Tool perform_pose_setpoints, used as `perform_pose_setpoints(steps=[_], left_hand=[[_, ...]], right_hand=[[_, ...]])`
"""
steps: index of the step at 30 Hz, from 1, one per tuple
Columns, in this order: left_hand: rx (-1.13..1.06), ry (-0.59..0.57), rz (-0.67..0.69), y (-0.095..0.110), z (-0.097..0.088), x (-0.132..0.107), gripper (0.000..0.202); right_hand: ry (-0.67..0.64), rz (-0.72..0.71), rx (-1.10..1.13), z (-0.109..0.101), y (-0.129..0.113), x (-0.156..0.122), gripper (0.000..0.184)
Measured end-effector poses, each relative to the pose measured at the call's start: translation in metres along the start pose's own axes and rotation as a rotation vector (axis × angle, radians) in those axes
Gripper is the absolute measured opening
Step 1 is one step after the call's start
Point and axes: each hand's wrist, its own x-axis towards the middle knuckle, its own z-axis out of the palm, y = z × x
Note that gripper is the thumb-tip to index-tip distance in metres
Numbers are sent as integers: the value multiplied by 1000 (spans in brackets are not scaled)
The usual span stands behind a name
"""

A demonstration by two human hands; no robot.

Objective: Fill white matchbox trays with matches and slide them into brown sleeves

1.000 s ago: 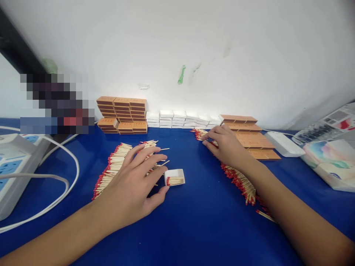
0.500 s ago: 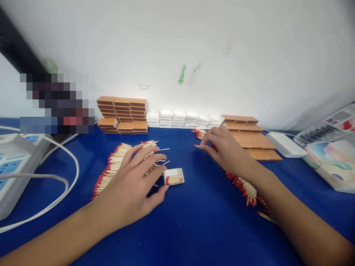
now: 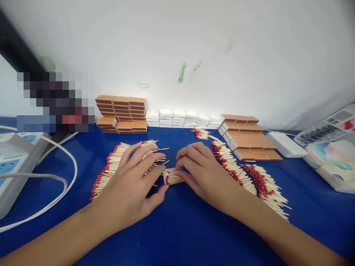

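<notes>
A small white matchbox tray (image 3: 171,178) with some red-tipped matches in it lies on the blue table top (image 3: 194,229). My left hand (image 3: 133,181) rests flat with its fingers spread over the left pile of matches (image 3: 109,168), thumb beside the tray's near left corner. My right hand (image 3: 201,171) is over the tray's right end, fingers bent and pinched together on matches at the tray. A long second pile of matches (image 3: 249,177) lies to its right.
Against the white wall stand stacked orange matchboxes (image 3: 122,114), a row of white trays (image 3: 180,119) and more orange sleeves (image 3: 249,142). A power strip (image 3: 13,162) with white cable (image 3: 66,173) is on the left. A white device (image 3: 285,144) and tissue pack (image 3: 330,159) are on the right.
My right hand has come from the far end of the right match pile, pinching matches, leftward to the tray. My left hand has stayed on the left pile.
</notes>
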Motion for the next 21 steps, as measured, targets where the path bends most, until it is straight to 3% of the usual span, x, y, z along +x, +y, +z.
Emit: perform_pose_setpoints(steps=[7,12,16,21], left_hand=[[-12,3,2,-1,0,1,16],[-43,-2,11,0,0,-2,17],[-100,-32,15,1,1,-4,17],[-109,-32,19,0,1,-4,18]], right_hand=[[32,17,59,-5,6,1,11],[201,160,-74,-11,60,-5,12],[139,243,-228,-4,104,-16,27],[44,254,-242,8,120,-22,27]])
